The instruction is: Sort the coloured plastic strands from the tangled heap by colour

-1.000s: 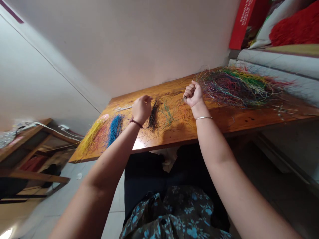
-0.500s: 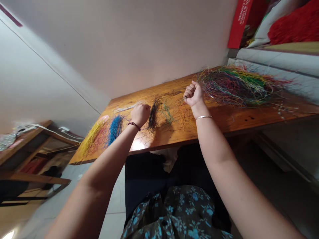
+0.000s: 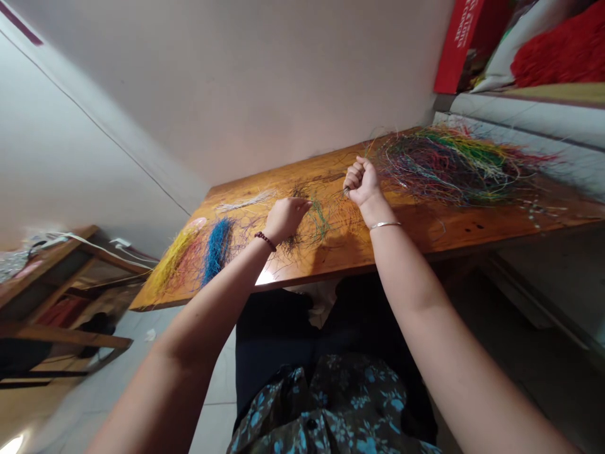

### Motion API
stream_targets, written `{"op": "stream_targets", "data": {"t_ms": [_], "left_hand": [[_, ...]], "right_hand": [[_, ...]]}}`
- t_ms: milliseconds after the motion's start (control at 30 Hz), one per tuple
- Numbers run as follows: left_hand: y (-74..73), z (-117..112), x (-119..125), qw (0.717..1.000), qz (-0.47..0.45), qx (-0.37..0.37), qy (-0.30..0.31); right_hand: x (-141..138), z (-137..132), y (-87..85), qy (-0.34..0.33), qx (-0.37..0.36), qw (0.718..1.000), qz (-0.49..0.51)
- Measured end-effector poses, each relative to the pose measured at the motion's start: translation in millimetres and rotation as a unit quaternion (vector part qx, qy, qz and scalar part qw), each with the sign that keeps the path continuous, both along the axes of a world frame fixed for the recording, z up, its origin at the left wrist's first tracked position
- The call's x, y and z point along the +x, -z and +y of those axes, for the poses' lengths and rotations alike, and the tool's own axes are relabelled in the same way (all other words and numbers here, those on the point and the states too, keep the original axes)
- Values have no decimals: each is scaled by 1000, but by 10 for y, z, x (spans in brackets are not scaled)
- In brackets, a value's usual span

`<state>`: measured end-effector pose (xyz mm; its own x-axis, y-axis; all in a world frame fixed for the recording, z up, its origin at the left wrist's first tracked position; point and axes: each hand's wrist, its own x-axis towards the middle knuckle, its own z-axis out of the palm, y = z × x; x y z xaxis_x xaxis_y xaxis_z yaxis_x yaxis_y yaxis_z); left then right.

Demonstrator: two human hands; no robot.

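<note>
The right hand (image 3: 362, 183) is clenched shut on thin strands (image 3: 347, 192), beside a multicoloured fibre heap (image 3: 454, 167); the left hand (image 3: 285, 219) is held half-open, empty, over a black fibre bunch (image 3: 292, 243) on the wooden table (image 3: 340, 265).

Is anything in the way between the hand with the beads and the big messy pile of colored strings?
Yes. Going from the left hand to the multicoloured tangle of strands, a green wisp and thin orange strands lie flat on the way. The right hand, a closed fist, sits right at the tangle's edge.
</note>
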<state>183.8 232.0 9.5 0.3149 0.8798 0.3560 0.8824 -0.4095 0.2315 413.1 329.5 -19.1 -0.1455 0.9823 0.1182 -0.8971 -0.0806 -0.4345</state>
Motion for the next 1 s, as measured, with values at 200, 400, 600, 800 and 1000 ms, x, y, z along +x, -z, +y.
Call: {"op": "stream_targets", "data": {"t_ms": [200,400,600,800,1000], "left_hand": [[-57,13,152,989,-134,-40,39],[-16,36,221,982,-178,-56,23],[-3,99,287,981,-164,-99,23],[22,110,258,984,-140,-109,17],[-165,37,-143,990,-96,-90,-46]], "right_hand": [[-58,-7,-20,-40,9,999,-15],[-98,-25,-25,-65,16,998,7],[-201,-92,-70,-74,-5,997,-34],[-215,-117,-87,-80,2,996,-40],[-76,-66,-68,-27,4,998,-51]]}}
